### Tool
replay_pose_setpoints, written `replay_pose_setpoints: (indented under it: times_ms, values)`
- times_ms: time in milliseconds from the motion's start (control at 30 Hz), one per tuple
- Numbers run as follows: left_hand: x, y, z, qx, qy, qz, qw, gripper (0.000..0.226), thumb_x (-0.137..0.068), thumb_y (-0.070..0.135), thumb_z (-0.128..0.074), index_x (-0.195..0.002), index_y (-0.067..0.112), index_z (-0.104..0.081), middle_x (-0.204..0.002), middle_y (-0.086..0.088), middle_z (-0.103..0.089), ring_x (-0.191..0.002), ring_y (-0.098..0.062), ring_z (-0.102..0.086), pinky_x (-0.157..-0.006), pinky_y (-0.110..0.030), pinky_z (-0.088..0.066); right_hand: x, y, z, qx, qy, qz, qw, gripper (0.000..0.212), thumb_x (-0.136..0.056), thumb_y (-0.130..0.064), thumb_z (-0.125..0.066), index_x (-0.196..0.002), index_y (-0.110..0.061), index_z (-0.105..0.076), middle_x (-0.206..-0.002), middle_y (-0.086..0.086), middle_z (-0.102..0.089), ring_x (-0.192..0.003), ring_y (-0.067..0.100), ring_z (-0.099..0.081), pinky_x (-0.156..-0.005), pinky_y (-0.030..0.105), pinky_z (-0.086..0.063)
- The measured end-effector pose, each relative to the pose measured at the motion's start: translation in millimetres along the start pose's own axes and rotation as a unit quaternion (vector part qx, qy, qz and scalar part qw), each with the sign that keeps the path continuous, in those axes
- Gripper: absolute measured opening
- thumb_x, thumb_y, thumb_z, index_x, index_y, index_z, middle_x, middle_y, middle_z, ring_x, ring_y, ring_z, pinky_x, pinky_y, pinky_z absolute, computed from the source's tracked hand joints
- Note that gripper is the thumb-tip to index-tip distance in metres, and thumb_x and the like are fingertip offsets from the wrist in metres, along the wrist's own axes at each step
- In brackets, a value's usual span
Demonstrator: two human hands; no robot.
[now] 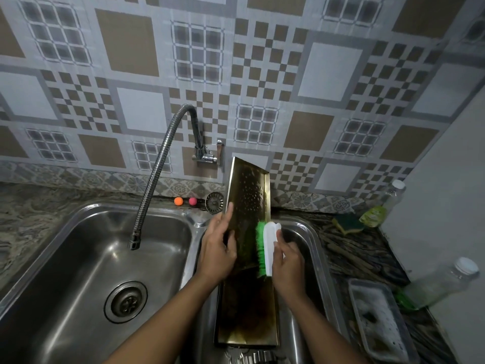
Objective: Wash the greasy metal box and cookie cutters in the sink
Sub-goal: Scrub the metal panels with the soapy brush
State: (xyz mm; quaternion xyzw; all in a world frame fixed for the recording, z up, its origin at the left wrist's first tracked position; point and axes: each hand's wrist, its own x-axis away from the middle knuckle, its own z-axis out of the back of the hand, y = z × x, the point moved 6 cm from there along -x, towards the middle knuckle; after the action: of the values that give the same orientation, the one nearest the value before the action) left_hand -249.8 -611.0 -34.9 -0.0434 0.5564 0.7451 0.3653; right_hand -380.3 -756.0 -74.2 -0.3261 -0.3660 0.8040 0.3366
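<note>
Metal box point(246, 311): long and brassy, dark with grease inside; it lies lengthwise in the right basin, with its far end raised above the rim toward the wall.
Cookie cutters point(258, 357): metal shapes at the bottom edge, just past the box's near end and partly cut off.
Sink point(105, 206): double stainless steel; the left basin shows a round drain.
Faucet point(157, 179): a flexible metal hose from the wall, its nozzle hanging over the left basin.
Surface point(354, 256): dark veined stone right of the sink, carrying a green sponge point(347, 223), a soap bottle point(380, 206), a tilted clear bottle point(441, 285) and a foamy tray point(378, 316).
Wall: patterned brown and grey tiles; an orange ball point(178, 201), a pink ball point(193, 201) and a sink strainer point(214, 202) sit at its foot.
Left hand point(217, 256): grips the box's left wall, thumb inside, index finger stretched along the edge.
Right hand point(287, 269): fingers curled round a white scrub brush point(269, 248), its green bristles pressed against the box's inner face.
Arms: both forearms reach forward from the bottom edge, one on each side of the box.
</note>
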Motion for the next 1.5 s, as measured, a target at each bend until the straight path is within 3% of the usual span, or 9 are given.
replay_pose_setpoints:
  times_ms: [133,233,400,567,700,900,1067,1267,1500]
  values:
    - [-9,0,3,-0.036,-0.004,-0.042,0.998,0.083,-0.086,-0.010,-0.058,-0.153,0.029,-0.029,-0.126,-0.003,-0.052,-0.110,-0.005,-0.048,-0.098,-0.008,-0.039,19,10,-6,0.033,-0.078,0.007,0.996,0.042,-0.099,-0.015,-0.050,-0.140,-0.026,-0.044,-0.093,-0.002,-0.053,-0.087,0.013,-0.058,-0.070,0.013,-0.042]
    - [-8,0,-3,-0.083,-0.039,-0.082,0.992,0.084,-0.087,-0.005,-0.060,-0.153,0.035,-0.026,-0.132,-0.007,-0.051,-0.109,-0.015,-0.055,-0.093,-0.026,-0.051,22,10,-1,0.025,-0.129,0.001,0.991,0.040,-0.100,-0.015,-0.050,-0.139,-0.023,-0.046,-0.103,-0.001,-0.055,-0.096,0.011,-0.056,-0.072,0.002,-0.038]
    - [0,-6,-4,-0.081,-0.034,-0.061,0.994,0.088,-0.089,-0.003,-0.060,-0.154,0.040,-0.018,-0.135,-0.008,-0.050,-0.116,-0.024,-0.055,-0.092,-0.043,-0.055,4,4,25,-0.015,-0.040,-0.009,0.999,0.036,-0.099,-0.022,-0.053,-0.134,-0.030,-0.051,-0.097,-0.002,-0.059,-0.084,0.004,-0.058,-0.069,0.015,-0.046]
    - [4,3,-2,-0.070,-0.027,-0.087,0.993,0.092,-0.087,-0.004,-0.062,-0.153,0.043,-0.018,-0.128,-0.013,-0.053,-0.107,-0.029,-0.058,-0.085,-0.039,-0.056,-1,3,18,0.049,-0.075,0.001,0.996,0.039,-0.100,-0.020,-0.049,-0.139,-0.024,-0.050,-0.093,0.000,-0.053,-0.077,0.002,-0.054,-0.073,0.027,-0.051]
    - [-1,6,1,-0.073,-0.023,-0.118,0.990,0.097,-0.084,-0.009,-0.064,-0.154,0.040,-0.020,-0.124,-0.011,-0.053,-0.102,-0.023,-0.058,-0.084,-0.031,-0.055,17,5,7,0.048,-0.133,0.016,0.990,0.038,-0.100,-0.022,-0.050,-0.138,-0.025,-0.052,-0.096,-0.001,-0.056,-0.088,0.008,-0.057,-0.072,0.016,-0.043]
    - [1,8,2,-0.079,-0.029,-0.126,0.988,0.098,-0.082,-0.009,-0.065,-0.154,0.040,-0.020,-0.127,-0.012,-0.052,-0.103,-0.022,-0.058,-0.083,-0.030,-0.055,2,1,18,0.027,-0.068,-0.006,0.997,0.037,-0.100,-0.024,-0.049,-0.137,-0.024,-0.053,-0.100,0.003,-0.058,-0.086,0.008,-0.058,-0.077,0.026,-0.051]
    - [1,6,0,-0.069,-0.012,-0.092,0.993,0.093,-0.086,-0.007,-0.063,-0.153,0.041,-0.020,-0.129,-0.010,-0.051,-0.110,-0.014,-0.052,-0.089,-0.022,-0.047,13,-12,9,0.029,-0.148,0.035,0.988,0.037,-0.099,-0.023,-0.052,-0.135,-0.030,-0.052,-0.091,-0.003,-0.056,-0.081,0.001,-0.056,-0.067,0.012,-0.041]
    - [8,0,-1,-0.003,-0.017,-0.025,1.000,0.071,-0.097,0.010,-0.056,-0.153,0.038,-0.022,-0.133,-0.002,-0.051,-0.123,-0.008,-0.048,-0.103,-0.023,-0.043,-34,-34,49,-0.008,0.039,0.022,0.999,0.039,-0.101,-0.026,-0.049,-0.140,-0.027,-0.048,-0.093,-0.001,-0.052,-0.076,0.003,-0.053,-0.059,0.024,-0.047]
    - [20,7,-19,0.082,-0.068,0.023,0.994,0.056,-0.099,0.032,-0.052,-0.151,0.028,-0.030,-0.131,0.012,-0.053,-0.122,0.006,-0.049,-0.100,-0.009,-0.038,-67,-60,33,-0.015,0.053,-0.003,0.998,0.040,-0.102,-0.027,-0.044,-0.143,-0.027,-0.044,-0.106,-0.002,-0.052,-0.081,0.012,-0.057,-0.057,0.019,-0.047]
